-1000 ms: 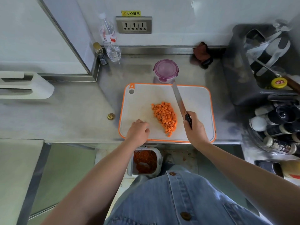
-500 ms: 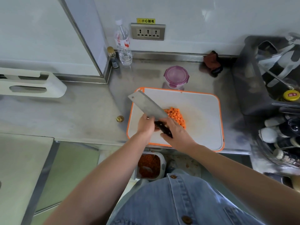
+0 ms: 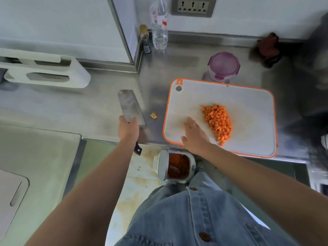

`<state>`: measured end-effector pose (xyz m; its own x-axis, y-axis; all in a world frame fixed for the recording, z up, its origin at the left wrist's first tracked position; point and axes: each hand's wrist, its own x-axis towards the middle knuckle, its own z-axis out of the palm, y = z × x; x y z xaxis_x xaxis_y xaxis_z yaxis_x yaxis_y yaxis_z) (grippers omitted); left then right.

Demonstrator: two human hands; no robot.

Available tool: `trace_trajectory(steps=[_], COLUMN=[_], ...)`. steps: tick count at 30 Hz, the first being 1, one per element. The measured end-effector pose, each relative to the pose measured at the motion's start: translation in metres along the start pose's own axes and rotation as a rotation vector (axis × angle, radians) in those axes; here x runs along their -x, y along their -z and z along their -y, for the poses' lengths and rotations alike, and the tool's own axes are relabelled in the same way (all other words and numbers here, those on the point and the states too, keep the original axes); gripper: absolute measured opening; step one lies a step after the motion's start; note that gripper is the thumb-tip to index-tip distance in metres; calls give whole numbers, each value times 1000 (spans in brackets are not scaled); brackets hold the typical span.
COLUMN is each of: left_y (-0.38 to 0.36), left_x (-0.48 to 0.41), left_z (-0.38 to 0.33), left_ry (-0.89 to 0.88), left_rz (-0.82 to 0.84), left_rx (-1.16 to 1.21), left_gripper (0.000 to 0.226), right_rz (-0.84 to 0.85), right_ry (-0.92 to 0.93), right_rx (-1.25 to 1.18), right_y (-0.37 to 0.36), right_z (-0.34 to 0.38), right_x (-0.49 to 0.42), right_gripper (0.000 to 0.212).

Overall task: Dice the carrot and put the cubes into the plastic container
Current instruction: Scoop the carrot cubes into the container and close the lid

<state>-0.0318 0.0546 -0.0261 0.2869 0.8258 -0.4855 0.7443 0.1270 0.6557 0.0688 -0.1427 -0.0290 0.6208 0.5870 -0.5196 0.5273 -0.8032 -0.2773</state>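
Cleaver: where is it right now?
Head view: the cleaver is in the left hand, held over the steel counter left of the cutting board, away from the carrot cubes.

Bare board [image 3: 248, 112] between carrot cubes [image 3: 218, 121] and container [image 3: 224, 65].

No legible text anywhere; red print on the water bottle [image 3: 159, 23] label too blurred.

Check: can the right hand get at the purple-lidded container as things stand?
Probably yes. The right hand is empty, flat on the cutting board; the purple-lidded container sits just beyond the board's far edge, nothing between but the carrot cubes.
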Motion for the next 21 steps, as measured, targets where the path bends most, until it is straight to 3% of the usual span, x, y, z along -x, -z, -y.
trace_trajectory(steps=[10,18,21], left_y=[3,-8,-25], left_x=[-17,-12,5], left_z=[3,-2,-11], left_ry=[-101,-86,-327], left_rz=[5,-30,-98], left_rx=[-373,-617,-680], left_gripper=[78,73,61], right_rz=[-52,-38,-89], right_ry=[-13,26,108], right_rx=[45,9,-114], right_y=[5,5,17], right_z=[4,-4,-17], right_x=[1,2,4], right_gripper=[52,57,49])
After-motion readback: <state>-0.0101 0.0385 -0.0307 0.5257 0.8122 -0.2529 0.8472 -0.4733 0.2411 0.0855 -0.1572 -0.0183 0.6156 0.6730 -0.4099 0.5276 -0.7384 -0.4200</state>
